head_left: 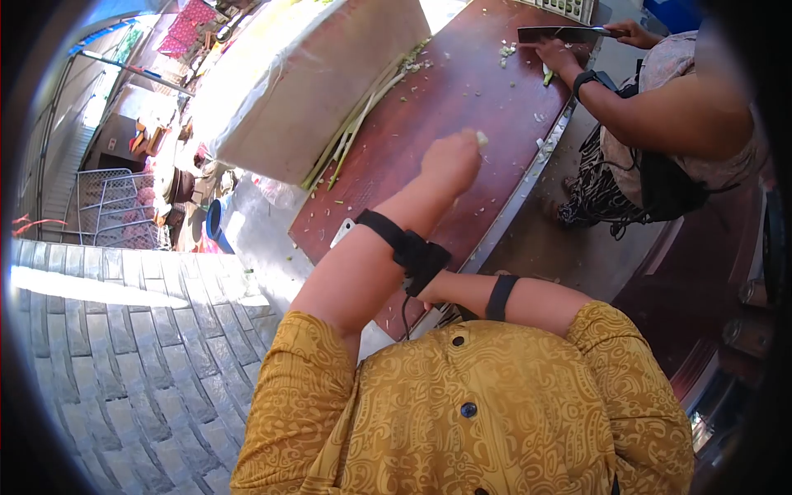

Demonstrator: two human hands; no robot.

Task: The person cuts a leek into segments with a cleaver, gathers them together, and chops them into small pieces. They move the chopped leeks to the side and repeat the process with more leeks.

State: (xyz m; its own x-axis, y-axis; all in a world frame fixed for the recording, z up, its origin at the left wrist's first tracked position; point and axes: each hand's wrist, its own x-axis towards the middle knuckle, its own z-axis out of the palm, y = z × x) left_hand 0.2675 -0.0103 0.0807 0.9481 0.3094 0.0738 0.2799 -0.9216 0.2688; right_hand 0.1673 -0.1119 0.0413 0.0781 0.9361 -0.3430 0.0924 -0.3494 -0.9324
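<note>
My left hand (452, 161) reaches out over a red-brown table (429, 99) and is closed in a fist around a small pale piece (481, 139) that shows at the knuckles. A black strap circles that forearm. My right forearm, also with a black band, crosses in front of my yellow shirt. My right hand (441, 290) is tucked behind the left forearm at the table's near edge, so its fingers are hidden. Long pale green stalks (355, 132) lie on the table to the left of my left hand.
Another person at the upper right holds a cleaver (561, 35) over the table's far end, their other hand (557, 54) by chopped bits. A big white-wrapped block (313, 74) sits on the table's left side. Brick paving (124, 346), a wire cage (107, 206) and a blue bucket (216, 221) are to the left.
</note>
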